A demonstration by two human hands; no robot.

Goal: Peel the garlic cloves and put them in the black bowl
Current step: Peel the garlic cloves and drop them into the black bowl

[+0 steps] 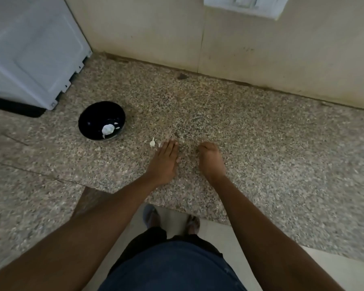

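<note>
With garlic already lying in the black bowl [101, 121], a loose clove [152, 143] right of the bowl is neared by the flat, empty left hand [166, 159]; whether anything is held in the curled right hand [209, 158] cannot be told, and picking up for peeling seems next.

I have only one view, from the wide-angle camera worn on the person's head, and it looks forward and steeply down onto the speckled stone counter [250, 133], near enough that both forearms fill the bottom and the tiled wall [261, 49] closes the top.
</note>
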